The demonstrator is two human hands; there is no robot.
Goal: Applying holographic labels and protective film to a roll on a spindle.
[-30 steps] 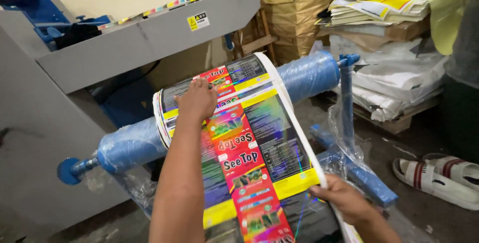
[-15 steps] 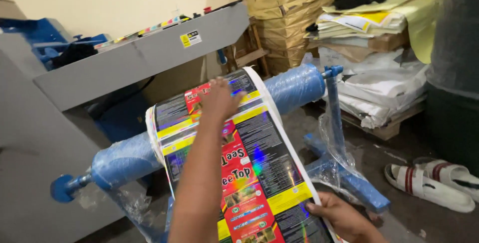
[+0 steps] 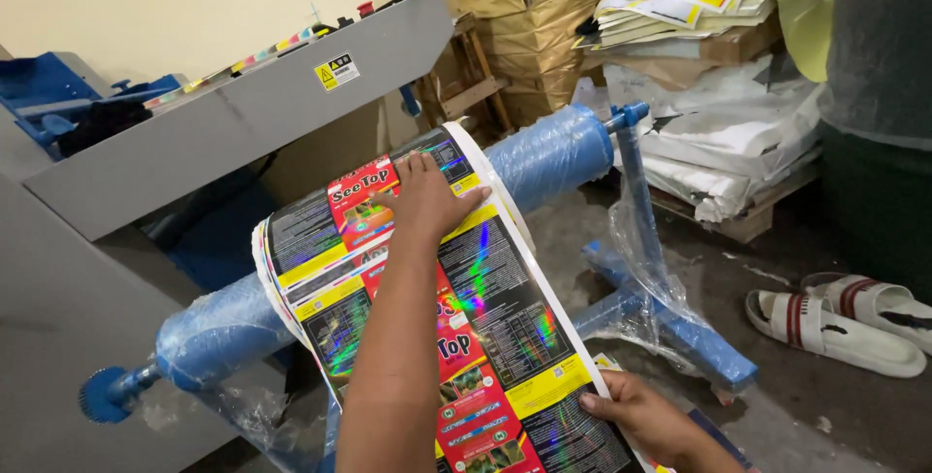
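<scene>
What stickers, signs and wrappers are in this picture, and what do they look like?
Printed film sheet: draped over the blue roller, shiny black, red and yellow panels, under the left hand, right hand at its edge.
Warning sticker: on the grey machine panel, small yellow and white rectangle.
Paper stack: top right, white and yellow sheets.

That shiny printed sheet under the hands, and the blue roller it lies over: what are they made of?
The printed sheet looks like glossy plastic or foil film: rainbow glints cross its dark panels. The blue roller seems a rigid bar wrapped in clear, wrinkled plastic; its core is hidden.
</scene>
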